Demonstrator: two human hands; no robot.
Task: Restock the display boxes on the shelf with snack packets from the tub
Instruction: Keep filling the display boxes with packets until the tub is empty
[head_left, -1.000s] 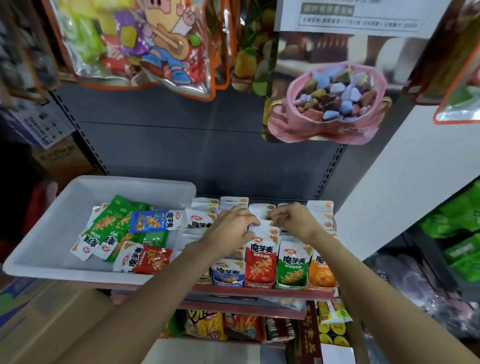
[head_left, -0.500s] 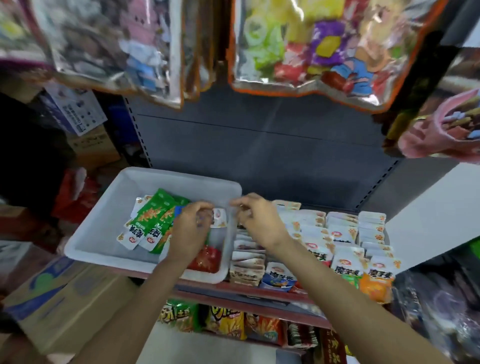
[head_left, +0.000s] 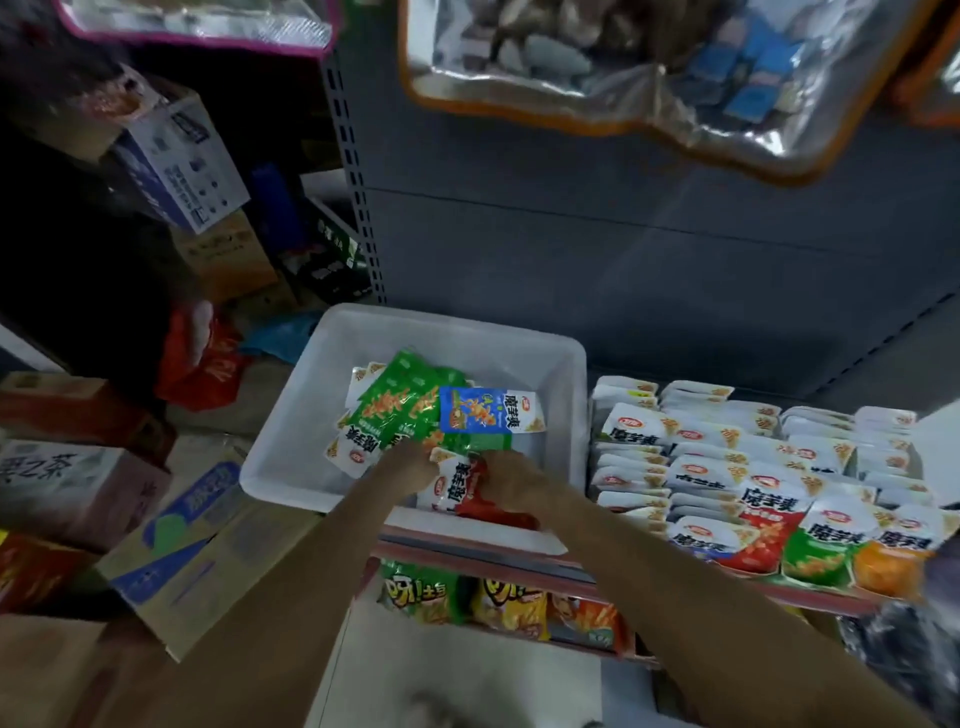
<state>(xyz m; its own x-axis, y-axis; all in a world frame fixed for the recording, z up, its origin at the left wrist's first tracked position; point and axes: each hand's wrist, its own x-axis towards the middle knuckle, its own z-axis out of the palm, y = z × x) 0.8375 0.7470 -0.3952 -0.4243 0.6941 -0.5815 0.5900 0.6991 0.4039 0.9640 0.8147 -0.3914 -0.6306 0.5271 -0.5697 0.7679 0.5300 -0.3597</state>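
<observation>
We are picking stock: our left hand (head_left: 410, 462) and right hand (head_left: 511, 480) both grasp a red packet (head_left: 467, 491) at the near edge of the tub (head_left: 291, 467). Next we probably carry it right to the display boxes (head_left: 753, 499).

Tub (head_left: 311, 415): white, holds green and blue packets.
Hands: left (head_left: 410, 462), right (head_left: 511, 480), both on red packet (head_left: 467, 491).
Boxes (head_left: 753, 499): right of tub.
</observation>
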